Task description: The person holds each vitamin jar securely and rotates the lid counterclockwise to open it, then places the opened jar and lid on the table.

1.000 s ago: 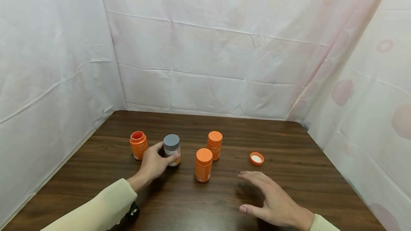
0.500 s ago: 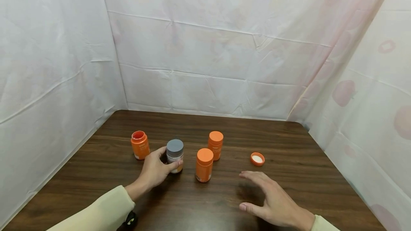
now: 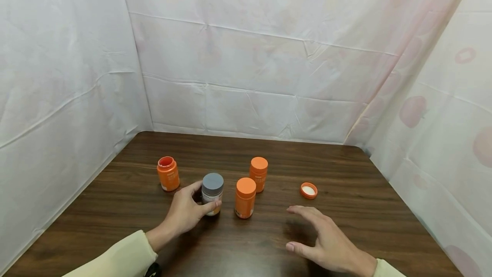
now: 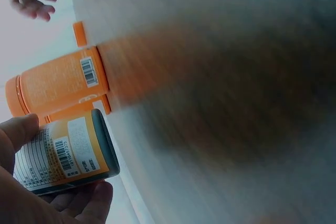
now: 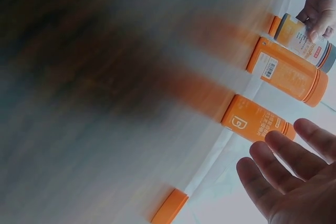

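My left hand (image 3: 184,210) grips a grey-capped bottle (image 3: 212,185) with a white and orange label, thumb on the near side and fingers behind it. In the left wrist view the bottle (image 4: 65,153) is tilted slightly, its dark base showing. Just right of it stands a capped orange bottle (image 3: 245,200), with a second capped orange bottle (image 3: 259,170) behind. My right hand (image 3: 326,243) hovers over the table at the right, fingers spread and holding nothing. Beyond its fingertips an orange lid (image 3: 308,191) lies with its white inside facing up.
An uncapped orange bottle (image 3: 168,176) stands at the left, its red mouth showing. The dark wooden table (image 3: 307,161) is bordered by white sheeting (image 3: 246,54) at the back and on both sides.
My left hand has brought the grey-capped bottle toward me and slightly right, closer to the front orange bottle. The right hand stays in place.
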Motion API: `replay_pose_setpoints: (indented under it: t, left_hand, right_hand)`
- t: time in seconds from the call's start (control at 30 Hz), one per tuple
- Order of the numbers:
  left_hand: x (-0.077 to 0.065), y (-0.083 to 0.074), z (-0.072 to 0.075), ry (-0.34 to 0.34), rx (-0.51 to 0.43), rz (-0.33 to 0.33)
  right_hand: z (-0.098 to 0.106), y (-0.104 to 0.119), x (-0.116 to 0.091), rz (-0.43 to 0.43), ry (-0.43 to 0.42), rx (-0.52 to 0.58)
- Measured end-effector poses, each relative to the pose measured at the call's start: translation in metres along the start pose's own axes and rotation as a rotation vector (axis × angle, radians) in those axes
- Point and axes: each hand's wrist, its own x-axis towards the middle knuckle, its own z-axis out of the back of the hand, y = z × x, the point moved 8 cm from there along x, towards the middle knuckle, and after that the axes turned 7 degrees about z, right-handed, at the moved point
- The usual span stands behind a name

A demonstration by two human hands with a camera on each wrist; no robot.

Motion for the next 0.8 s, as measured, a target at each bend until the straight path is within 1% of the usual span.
replay_pose_setpoints:
  t: [0.13, 0.2, 0.33, 0.47, 0.8]
  left_hand:
    - [-0.005, -0.003, -0.001, 0.008, -0.008, -0.009]
    - [-0.007, -0.004, -0.001, 0.009, -0.008, -0.013]
    - [-0.011, -0.007, -0.002, 0.014, -0.009, -0.019]
    - [-0.015, -0.009, -0.003, 0.024, -0.022, -0.029]
    - [-0.024, -0.014, -0.008, 0.046, -0.044, -0.042]
  right_hand:
    - [0.001, 0.002, 0.001, 0.011, -0.003, -0.003]
    - [0.001, 0.001, 0.001, -0.006, -0.006, 0.006]
    - [0.000, 0.002, 0.001, -0.014, -0.018, 0.011]
    - [0.001, 0.004, 0.002, 0.010, -0.020, 0.013]
    - [0.001, 0.006, 0.001, 0.002, -0.036, 0.022]
